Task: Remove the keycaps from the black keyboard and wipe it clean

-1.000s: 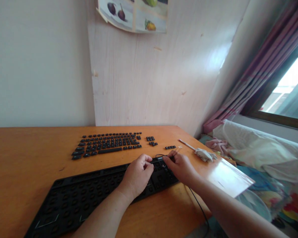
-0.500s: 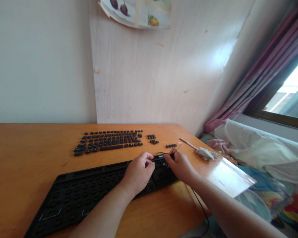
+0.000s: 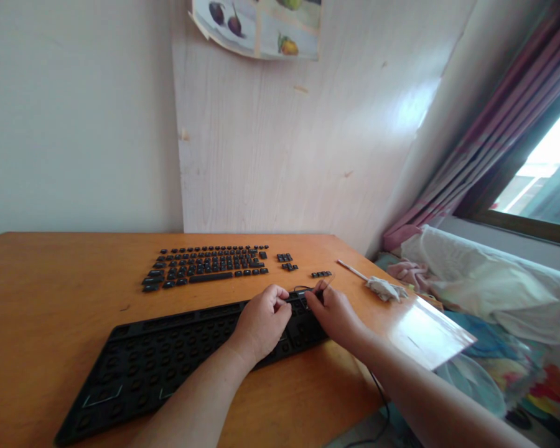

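A black keyboard (image 3: 154, 348) with most of its keycaps off lies at a slant across the near part of the desk. Over its right part, my left hand (image 3: 266, 320) is closed, thumb and forefinger pinched; whatever may be in the pinch is hidden. To the right of it, my right hand (image 3: 336, 309) grips what looks like a thin wire keycap puller (image 3: 332, 277) at the keyboard's far right corner. Its wire tip pokes out past the fingers, and its lower end is hard to make out against the keys.
Behind the keyboard, loose black keycaps (image 3: 210, 266) lie in keyboard order on the wooden desk (image 3: 65, 280). Smaller groups of keycaps (image 3: 322, 274) sit farther right. A stick with white cloth (image 3: 385, 289), a clear sheet (image 3: 436, 333) and a dangling cable (image 3: 386, 404) are at the right.
The view has shifted slightly. My right hand has tilted a little, and the wire puller shows less above the fingers. My left hand keeps its pinch in nearly the same place.
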`<state>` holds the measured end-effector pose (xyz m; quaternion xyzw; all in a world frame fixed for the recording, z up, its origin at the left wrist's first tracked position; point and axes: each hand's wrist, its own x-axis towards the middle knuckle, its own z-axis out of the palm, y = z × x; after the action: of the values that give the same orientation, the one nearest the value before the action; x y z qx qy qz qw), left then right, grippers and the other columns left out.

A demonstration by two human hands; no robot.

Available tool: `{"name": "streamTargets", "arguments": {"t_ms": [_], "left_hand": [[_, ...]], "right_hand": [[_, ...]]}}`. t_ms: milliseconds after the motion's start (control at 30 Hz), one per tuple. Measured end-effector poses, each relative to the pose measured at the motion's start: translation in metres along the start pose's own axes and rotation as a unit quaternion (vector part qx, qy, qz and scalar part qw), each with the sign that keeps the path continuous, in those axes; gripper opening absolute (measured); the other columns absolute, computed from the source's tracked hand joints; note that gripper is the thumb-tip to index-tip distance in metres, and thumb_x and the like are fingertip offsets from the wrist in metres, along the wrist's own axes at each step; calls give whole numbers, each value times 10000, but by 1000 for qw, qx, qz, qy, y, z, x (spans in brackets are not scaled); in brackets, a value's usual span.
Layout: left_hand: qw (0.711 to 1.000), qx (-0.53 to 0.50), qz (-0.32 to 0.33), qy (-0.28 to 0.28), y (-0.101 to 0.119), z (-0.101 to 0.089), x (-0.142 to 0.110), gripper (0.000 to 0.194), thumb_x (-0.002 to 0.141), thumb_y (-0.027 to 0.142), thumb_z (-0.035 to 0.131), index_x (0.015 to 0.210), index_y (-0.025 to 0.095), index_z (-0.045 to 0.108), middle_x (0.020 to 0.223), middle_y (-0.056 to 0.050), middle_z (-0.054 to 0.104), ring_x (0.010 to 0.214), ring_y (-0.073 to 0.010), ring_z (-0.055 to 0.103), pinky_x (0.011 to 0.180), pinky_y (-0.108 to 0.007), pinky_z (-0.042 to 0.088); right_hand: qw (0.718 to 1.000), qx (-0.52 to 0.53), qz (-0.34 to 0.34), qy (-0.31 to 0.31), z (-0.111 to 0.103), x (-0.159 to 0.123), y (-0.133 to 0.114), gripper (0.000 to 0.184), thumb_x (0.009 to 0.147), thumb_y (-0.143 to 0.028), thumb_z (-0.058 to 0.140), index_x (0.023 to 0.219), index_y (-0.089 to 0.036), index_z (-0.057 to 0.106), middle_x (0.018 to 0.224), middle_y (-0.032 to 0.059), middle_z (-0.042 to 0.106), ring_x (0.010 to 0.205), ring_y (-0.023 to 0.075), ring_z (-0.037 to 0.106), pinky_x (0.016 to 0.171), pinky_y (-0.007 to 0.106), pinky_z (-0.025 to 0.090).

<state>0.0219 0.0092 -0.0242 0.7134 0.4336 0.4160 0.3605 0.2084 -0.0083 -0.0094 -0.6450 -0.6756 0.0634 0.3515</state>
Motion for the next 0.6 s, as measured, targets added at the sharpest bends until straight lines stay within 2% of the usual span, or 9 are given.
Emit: {"name": "streamTargets", "arguments": {"t_ms": [233,600], "left_hand": [[998,65,15,-2,11,-2,-6,167,831,266,541,977,231,616,835,-18,705,778,-186,639,728,-287,441],[995,100,22,-15,14,-3,-7,164,838,247,524,973,241,617,899,-25,724,822,-186,659,748,-285,464]], "right_hand": [[998,47,39,-2,-1,3,7,258,840,-447,564,769,-199,561,592,-13,597,565,157,549,521,243,341],[982,145,119,25,-5,4,8,279,811,-400,583,626,-205,507,490,-44,505,479,120,453,488,238,325]]}}
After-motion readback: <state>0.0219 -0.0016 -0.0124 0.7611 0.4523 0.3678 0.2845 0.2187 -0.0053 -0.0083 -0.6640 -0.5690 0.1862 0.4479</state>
